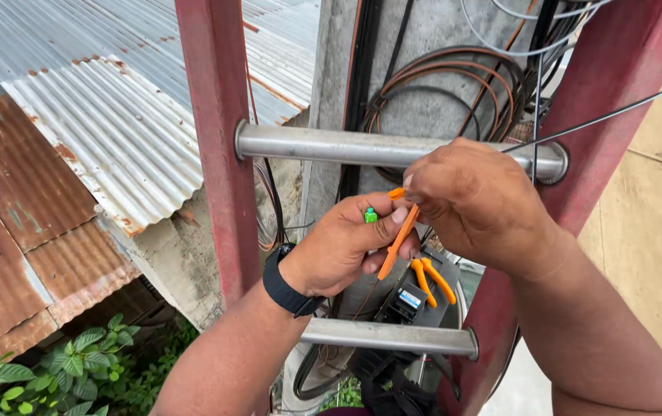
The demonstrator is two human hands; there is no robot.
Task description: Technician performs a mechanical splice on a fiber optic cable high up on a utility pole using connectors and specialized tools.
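The left hand [346, 246] pinched a small green connector [370, 216] between thumb and fingers, just below the ladder rung [323, 145]. The right hand [473, 202] gripped a slim orange-handled tool [398, 240] beside it.

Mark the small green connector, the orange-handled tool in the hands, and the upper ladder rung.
small green connector [370, 216], head view, its green body at the left hand's fingertips.
orange-handled tool [397, 243], head view, middle of the orange handle.
upper ladder rung [323, 144], head view, bare metal left of the hands.

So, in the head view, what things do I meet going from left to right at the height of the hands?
Rusty corrugated roof → left red ladder rail → black wristwatch → left hand → green connector → right hand → right red ladder rail.
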